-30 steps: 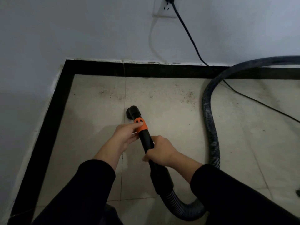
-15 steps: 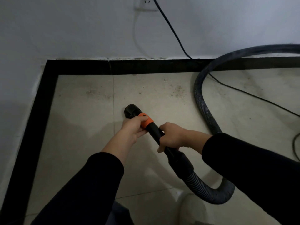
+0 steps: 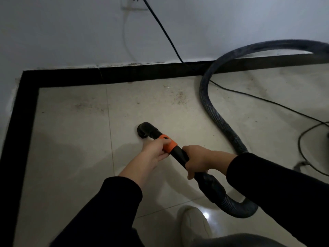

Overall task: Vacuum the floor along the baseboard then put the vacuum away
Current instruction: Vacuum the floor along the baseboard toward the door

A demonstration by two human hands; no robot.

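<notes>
A black vacuum nozzle (image 3: 145,130) rests on the pale floor tile, well short of the black baseboard (image 3: 142,73). My left hand (image 3: 154,151) grips the nozzle tube at its orange collar (image 3: 169,144). Further back, my right hand (image 3: 197,160) holds the black tube just ahead of the cuff where the ribbed grey hose (image 3: 211,111) begins. The hose loops under my right arm, then curves up and off to the right along the wall. Specks of dirt (image 3: 179,97) lie on the tile near the baseboard.
A black power cord (image 3: 160,27) runs from a wall socket (image 3: 134,2) down to the floor and off to the right. A second baseboard strip (image 3: 19,132) lines the left wall, forming a corner. My light shoe (image 3: 194,223) is at the bottom.
The tube has swung so its rear end points more to the right, and my right hand has moved right with it. The view has shifted, showing the shoe and more cord.
</notes>
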